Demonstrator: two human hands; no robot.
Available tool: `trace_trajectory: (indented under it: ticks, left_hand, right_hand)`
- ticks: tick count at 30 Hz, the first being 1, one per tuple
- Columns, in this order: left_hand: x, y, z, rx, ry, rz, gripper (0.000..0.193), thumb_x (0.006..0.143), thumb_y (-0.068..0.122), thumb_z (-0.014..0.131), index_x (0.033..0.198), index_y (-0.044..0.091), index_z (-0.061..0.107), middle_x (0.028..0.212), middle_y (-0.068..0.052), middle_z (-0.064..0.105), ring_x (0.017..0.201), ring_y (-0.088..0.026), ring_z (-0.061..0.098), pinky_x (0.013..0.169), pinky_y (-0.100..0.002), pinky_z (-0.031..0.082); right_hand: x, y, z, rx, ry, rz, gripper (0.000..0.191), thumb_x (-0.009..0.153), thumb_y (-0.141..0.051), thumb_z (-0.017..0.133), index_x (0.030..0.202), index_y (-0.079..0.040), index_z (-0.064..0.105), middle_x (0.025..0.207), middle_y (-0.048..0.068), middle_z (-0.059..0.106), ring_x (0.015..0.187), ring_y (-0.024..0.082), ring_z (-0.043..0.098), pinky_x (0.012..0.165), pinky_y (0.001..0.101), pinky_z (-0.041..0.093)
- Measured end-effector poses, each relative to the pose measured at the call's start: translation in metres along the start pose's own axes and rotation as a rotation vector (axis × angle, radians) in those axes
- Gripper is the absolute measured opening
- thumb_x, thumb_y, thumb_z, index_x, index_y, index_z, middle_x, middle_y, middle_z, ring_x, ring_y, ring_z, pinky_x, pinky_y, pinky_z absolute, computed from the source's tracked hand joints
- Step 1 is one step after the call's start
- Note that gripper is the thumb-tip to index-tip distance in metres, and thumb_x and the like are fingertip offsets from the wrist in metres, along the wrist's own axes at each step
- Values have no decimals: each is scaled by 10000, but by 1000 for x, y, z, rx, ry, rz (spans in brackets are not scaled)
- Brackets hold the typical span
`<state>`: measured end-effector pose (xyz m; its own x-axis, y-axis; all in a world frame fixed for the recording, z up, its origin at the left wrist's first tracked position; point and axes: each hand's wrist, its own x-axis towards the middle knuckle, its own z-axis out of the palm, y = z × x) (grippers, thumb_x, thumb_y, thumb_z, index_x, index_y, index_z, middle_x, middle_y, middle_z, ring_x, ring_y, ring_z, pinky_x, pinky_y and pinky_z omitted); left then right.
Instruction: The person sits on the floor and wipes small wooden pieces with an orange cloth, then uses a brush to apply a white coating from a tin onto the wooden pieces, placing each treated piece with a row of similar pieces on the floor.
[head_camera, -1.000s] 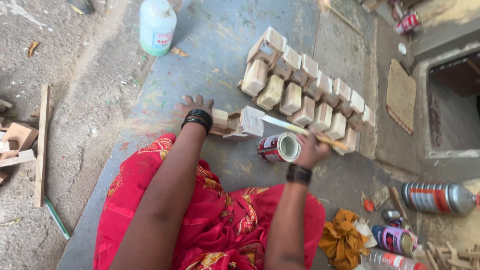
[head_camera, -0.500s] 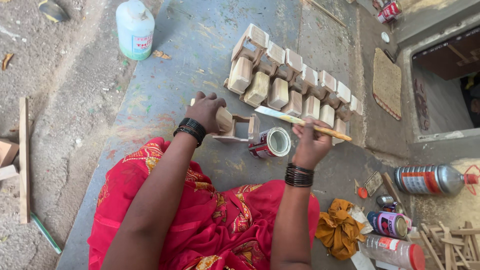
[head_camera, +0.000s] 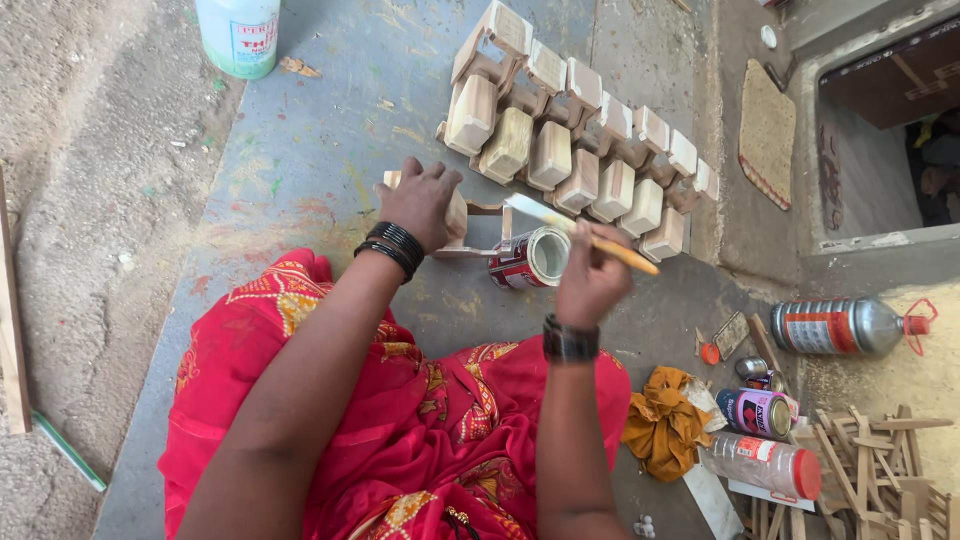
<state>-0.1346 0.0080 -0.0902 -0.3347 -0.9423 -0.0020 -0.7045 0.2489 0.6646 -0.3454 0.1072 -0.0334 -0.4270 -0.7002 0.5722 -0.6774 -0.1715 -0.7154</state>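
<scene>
My left hand (head_camera: 422, 202) grips a small bare wooden piece (head_camera: 455, 212) on the grey floor, with black bangles at the wrist. My right hand (head_camera: 590, 275) holds a paintbrush (head_camera: 580, 232) with a yellow handle, its bristles pointing left above an open red tin (head_camera: 530, 258) that lies tilted between my hands. Behind the tin, a row of several unpainted wooden pieces (head_camera: 580, 150) stands leaning in two lines.
A white plastic bottle (head_camera: 238, 35) stands at the far left. To the right lie a silver spray can (head_camera: 845, 326), small tins (head_camera: 757, 412), a clear bottle with a red cap (head_camera: 765, 465), a yellow rag (head_camera: 665, 420) and wooden scraps (head_camera: 870, 465). A mat (head_camera: 767, 130) lies by a step.
My left hand has closed over the wooden piece and drawn it nearer. My right hand has brought the brush over the tin. The view has shifted slightly.
</scene>
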Motion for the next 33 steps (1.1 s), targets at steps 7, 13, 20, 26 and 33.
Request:
trace_trajectory:
  ticks: [7,13,20,26,33]
  left_hand:
    - [-1,5,-6,38,-14,-37,667,672,212,886,1277,216,605,1278,16,569,1290,-304,446,941,-804,401]
    - [-2,7,-4,15,-26,-49,645,678,233,889,1257,202,605,1268,2,566,1294,-304,447,949,-813,396]
    - [2,5,-5,-2,-44,-78,634,688,251,891,1253,195,608,1284,-5,563,1308,-317,431,938,-812,401]
    - [3,3,-5,14,-47,-89,643,689,244,885,1267,200,606,1291,-8,562,1307,-312,434,943,-807,405]
    - [3,2,-3,-25,-33,-86,666,687,244,879,1292,211,602,1301,-7,564,1311,-322,424,950,-822,383]
  right_hand:
    - [-15,-4,2,-62,24,81,91,952,-58,735,992,-13,667,856,21,707,703,60,649,647,240,561]
    - [-8,-15,8,-257,-50,-83,95,964,-39,785,940,-1,702,802,37,707,688,93,649,634,273,553]
    - [-14,-18,-2,-108,-51,-105,72,989,-49,737,1013,-21,676,938,33,718,825,81,692,732,260,606]
    - [-17,-6,-1,-101,-118,-78,70,976,-24,740,1005,8,686,909,52,705,800,90,672,713,243,576]
    - [-35,7,-22,-13,-99,-96,92,1001,-10,731,1063,15,668,1003,69,702,903,92,664,812,246,578]
